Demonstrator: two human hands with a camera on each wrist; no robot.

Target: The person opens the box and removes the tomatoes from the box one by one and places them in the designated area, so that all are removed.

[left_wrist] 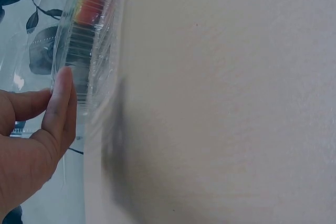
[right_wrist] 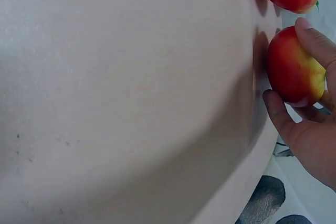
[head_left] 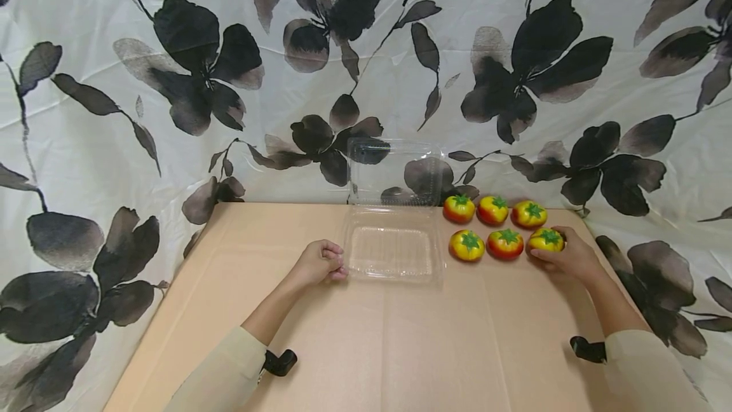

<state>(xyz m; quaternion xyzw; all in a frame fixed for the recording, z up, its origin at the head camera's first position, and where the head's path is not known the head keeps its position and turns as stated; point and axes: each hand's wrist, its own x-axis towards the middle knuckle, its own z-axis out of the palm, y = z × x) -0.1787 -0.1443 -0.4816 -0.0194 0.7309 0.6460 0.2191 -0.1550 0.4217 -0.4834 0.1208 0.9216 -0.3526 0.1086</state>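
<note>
A clear plastic clamshell container [head_left: 393, 274] stands on the table with its lid [head_left: 394, 173] raised at the back. My left hand [head_left: 320, 262] pinches the container's left rim; in the left wrist view the thumb and fingers [left_wrist: 60, 90] meet at that edge. At the right, my right hand [head_left: 569, 256] grips a red-and-yellow tomato [head_left: 546, 240] with a green leafy top, the front right one of its group. The right wrist view shows thumb and fingers round this tomato [right_wrist: 294, 69]. Whether it touches the table is hard to tell.
Several like tomatoes stand in two rows right of the container, among them a front left one [head_left: 466, 247] and a back right one [head_left: 528, 215]. Behind the light brown table [head_left: 366, 348] hangs a floral cloth [head_left: 400, 68].
</note>
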